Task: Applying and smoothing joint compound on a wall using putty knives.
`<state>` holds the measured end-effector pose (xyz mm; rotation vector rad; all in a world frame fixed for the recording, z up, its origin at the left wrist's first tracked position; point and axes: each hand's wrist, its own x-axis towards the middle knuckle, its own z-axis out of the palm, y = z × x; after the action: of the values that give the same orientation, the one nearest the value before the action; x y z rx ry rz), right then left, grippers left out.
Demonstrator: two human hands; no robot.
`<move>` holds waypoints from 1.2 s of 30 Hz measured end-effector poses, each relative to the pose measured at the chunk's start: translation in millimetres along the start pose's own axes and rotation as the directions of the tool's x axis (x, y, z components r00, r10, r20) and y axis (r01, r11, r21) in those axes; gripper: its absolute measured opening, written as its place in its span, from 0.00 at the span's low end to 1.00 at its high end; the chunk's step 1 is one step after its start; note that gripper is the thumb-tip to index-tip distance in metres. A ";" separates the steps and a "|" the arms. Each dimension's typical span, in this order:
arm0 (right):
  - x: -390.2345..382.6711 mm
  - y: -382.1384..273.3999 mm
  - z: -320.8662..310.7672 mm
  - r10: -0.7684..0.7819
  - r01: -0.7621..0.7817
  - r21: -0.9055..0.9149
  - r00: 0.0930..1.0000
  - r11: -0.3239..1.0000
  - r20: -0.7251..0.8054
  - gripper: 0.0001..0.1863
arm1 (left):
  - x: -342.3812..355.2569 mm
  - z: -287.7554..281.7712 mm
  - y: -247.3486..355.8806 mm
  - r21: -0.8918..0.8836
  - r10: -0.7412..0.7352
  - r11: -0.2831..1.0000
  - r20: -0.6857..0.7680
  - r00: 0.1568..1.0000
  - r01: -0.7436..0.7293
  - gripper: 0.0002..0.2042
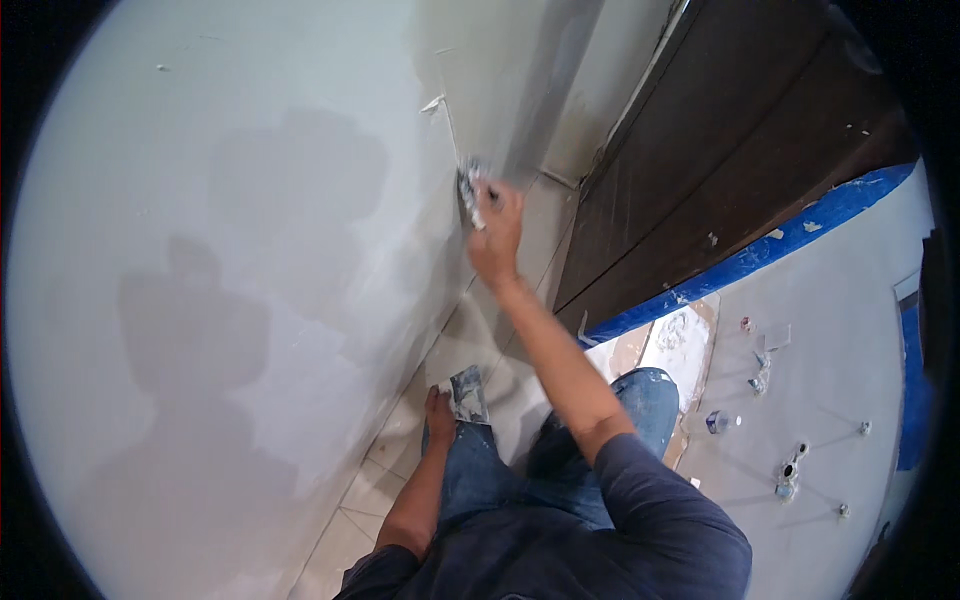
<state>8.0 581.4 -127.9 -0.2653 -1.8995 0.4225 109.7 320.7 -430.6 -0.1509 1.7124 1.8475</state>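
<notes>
My right hand (497, 235) reaches far forward, closed round a putty knife (466, 195) smeared with white filler. The blade is against the pale wall (330, 230) on my left, and the hand is slightly blurred. Just above it, a thin line with a ragged bit of filler (433, 103) marks the wall. Low over my left knee, my left hand (438, 412) grips a broad filling knife (469, 396). White filler covers part of its flat grey blade. The handles of both tools are mostly hidden by my fingers.
A dark wooden door (740, 130), edged with blue tape (760, 250), stands on the right. White-smeared sheeting (680, 350) lies below it. Pipe fittings (790, 470) stick out of the wall at the right. Pale floor tiles (395, 440) run along the left wall's foot.
</notes>
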 end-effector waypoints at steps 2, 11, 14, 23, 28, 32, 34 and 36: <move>-52.1 -13.5 24.6 0.367 -0.366 -0.028 0.922 0.930 0.123 0.31 | 0.2 -0.8 -1.4 -0.004 0.018 1.000 0.000 1.000 -0.018 0.22; -166.3 -48.1 -8.2 0.672 -0.724 0.200 0.689 0.661 0.271 0.21 | -3.4 6.6 7.6 -0.110 0.068 0.992 0.112 0.991 -0.055 0.09; -119.9 -18.2 1.0 0.911 -0.954 0.163 0.291 0.253 0.291 0.21 | -7.9 8.9 11.2 -0.069 0.066 0.996 0.052 0.996 -0.062 0.10; 60.6 -82.1 -22.3 0.838 -0.812 0.486 0.485 0.324 0.251 0.20 | 4.7 4.0 -3.2 -0.210 0.150 0.970 0.132 0.980 -0.120 0.09; 125.9 -178.9 -50.2 0.347 -0.293 0.305 0.927 0.906 -0.141 0.17 | 11.7 1.6 -17.3 -0.225 0.127 0.970 0.154 0.980 -0.091 0.08; 92.1 -247.8 -77.6 -0.069 0.067 0.147 0.998 0.987 0.012 0.27 | 15.4 -2.2 -25.1 -0.119 0.180 0.979 0.132 0.975 -0.165 0.08; 84.8 -244.5 -93.8 -0.233 0.225 0.141 0.972 0.964 0.038 0.28 | 16.4 -4.2 -26.6 -0.069 0.201 0.979 0.135 0.970 -0.193 0.08; 88.1 -230.1 -107.3 -0.388 0.376 0.145 0.919 0.915 0.066 0.30 | 15.7 -6.3 -26.1 0.134 0.341 0.924 0.133 0.931 -0.357 0.10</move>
<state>80.8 422.8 76.4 0.2176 -1.9490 0.2936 108.1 319.7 -461.6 0.3353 1.8922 1.9145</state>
